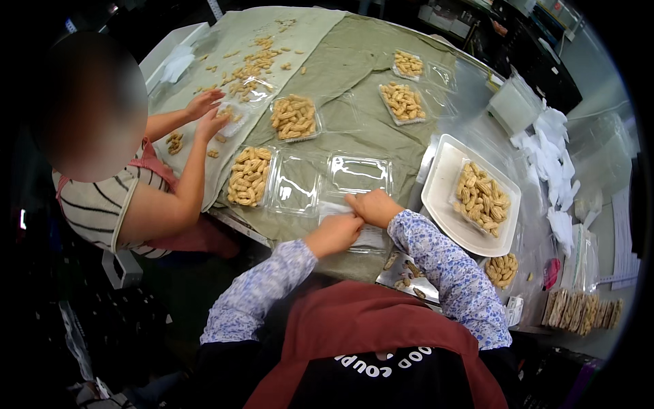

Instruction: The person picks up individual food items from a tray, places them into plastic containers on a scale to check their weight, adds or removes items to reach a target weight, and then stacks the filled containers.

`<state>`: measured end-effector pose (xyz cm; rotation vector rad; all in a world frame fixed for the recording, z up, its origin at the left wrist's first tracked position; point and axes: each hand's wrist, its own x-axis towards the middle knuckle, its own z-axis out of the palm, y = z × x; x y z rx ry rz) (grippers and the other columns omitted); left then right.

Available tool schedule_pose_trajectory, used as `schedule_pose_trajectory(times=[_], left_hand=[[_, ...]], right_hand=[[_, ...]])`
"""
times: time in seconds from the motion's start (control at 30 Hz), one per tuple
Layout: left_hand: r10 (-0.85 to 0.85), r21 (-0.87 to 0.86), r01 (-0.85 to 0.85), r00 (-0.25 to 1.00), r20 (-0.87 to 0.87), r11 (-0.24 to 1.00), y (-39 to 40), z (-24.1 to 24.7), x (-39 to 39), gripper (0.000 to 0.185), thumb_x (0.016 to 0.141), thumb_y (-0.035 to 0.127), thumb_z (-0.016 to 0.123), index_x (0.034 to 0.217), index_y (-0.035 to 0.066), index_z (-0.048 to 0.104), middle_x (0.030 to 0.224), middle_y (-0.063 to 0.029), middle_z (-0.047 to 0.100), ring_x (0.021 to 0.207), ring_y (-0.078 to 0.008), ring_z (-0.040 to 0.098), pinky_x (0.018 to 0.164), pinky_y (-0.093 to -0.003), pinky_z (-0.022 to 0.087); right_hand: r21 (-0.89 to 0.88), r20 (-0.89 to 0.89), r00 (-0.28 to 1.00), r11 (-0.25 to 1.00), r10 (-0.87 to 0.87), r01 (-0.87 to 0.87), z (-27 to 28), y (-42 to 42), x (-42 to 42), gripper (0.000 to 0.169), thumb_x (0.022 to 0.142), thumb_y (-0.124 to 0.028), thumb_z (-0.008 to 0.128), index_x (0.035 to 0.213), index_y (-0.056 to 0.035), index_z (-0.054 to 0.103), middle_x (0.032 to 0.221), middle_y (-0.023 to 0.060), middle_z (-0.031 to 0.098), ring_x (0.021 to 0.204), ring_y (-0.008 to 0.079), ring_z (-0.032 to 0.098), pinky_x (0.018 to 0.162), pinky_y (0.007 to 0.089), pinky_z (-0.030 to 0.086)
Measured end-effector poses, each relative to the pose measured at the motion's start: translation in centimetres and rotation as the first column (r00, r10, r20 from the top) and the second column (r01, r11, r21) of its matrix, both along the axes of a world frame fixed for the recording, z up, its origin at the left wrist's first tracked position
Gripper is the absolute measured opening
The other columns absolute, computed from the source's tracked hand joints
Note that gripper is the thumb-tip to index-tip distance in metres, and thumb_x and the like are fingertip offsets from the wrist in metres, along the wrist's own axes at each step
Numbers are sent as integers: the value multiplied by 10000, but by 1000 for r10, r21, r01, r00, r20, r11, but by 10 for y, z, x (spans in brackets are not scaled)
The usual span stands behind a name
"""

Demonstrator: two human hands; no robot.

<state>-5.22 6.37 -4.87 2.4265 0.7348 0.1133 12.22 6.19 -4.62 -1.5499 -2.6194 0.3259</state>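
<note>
My left hand (336,234) and my right hand (375,206) meet over a white liner sheet (370,238) in the near half of a clear plastic clamshell box. Curled fingers touch the sheet; whether they pinch it is hidden. The box's other half, a transparent lid (360,173), lies opened out beyond my right hand. To the left, a clamshell filled with peanuts in the shell (249,176) has its clear lid (295,184) folded out flat. A white foam tray (439,189) stands right of my hands, holding a heaped pack of peanuts (482,198).
A co-worker's hands (207,113) hold a clear box at the left, near loose peanuts (258,64). More filled clamshells (294,117) (402,102) (408,64) stand on the green cloth (347,66). White liners (552,153) and stacked clear boxes (516,105) lie at the right.
</note>
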Motion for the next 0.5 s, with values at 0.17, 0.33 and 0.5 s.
schedule_pose_trajectory(times=[0.17, 0.33, 0.5], left_hand=[[-157, 56, 167, 976, -152, 984, -8, -21, 18, 183, 829, 136, 507, 957, 77, 625, 871, -152, 654, 699, -353, 638, 618, -475, 502], [-280, 95, 292, 952, -124, 952, -10, -22, 23, 189, 819, 153, 521, 959, 79, 623, 868, -152, 654, 706, -360, 639, 611, -478, 505], [-342, -109, 329, 928, -144, 938, -4, -12, 22, 189, 823, 184, 562, 958, 64, 615, 912, -155, 637, 748, -357, 629, 663, -467, 499]], right_hand=[[-97, -152, 983, 991, -107, 93, 6, -5, 14, 240, 786, -233, 658, 934, -76, 552, 778, 138, 647, 752, 332, 643, 639, 462, 478], [87, -125, 956, 956, -267, 279, 13, -10, 23, 227, 756, -237, 683, 888, -82, 582, 823, 115, 625, 841, 302, 611, 746, 426, 436], [280, -117, 950, 908, -289, 311, 12, -38, 2, 118, 748, -173, 610, 822, -87, 578, 830, 101, 549, 856, 282, 540, 760, 398, 413]])
